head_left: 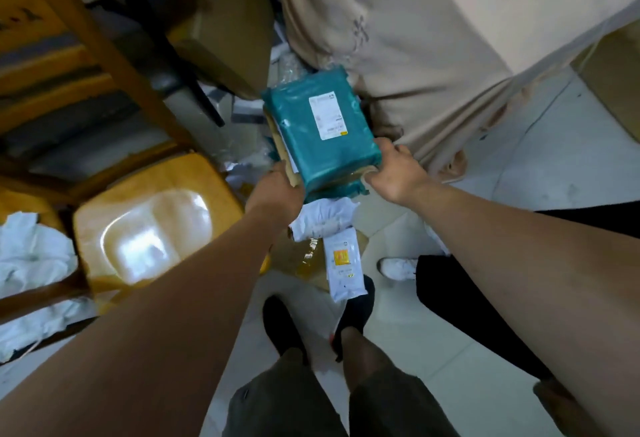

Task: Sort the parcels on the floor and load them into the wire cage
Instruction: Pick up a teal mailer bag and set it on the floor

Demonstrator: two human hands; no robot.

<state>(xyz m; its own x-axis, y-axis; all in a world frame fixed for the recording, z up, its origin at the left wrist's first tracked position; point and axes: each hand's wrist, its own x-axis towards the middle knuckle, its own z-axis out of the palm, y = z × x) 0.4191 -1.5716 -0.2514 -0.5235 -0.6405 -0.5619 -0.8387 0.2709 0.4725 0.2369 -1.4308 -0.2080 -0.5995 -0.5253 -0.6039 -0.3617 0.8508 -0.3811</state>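
Observation:
A teal plastic-wrapped parcel [320, 128] with a white label lies on top of a small stack, with a brown cardboard box edge [282, 145] showing under it. My left hand [277, 190] grips the stack's near left corner. My right hand [394, 173] grips its near right corner. Below the stack, on the floor, lie a crumpled white bag parcel [322, 218] and a flat white mailer [344, 263] with a yellow mark. No wire cage is in view.
A wooden chair [156, 215] stands at the left with white bags [31, 256] beside it. A large beige wrapped bundle [415, 55] fills the upper right. Cardboard boxes [221, 21] lean behind. Another person's white shoe [398, 268] and dark leg are at the right.

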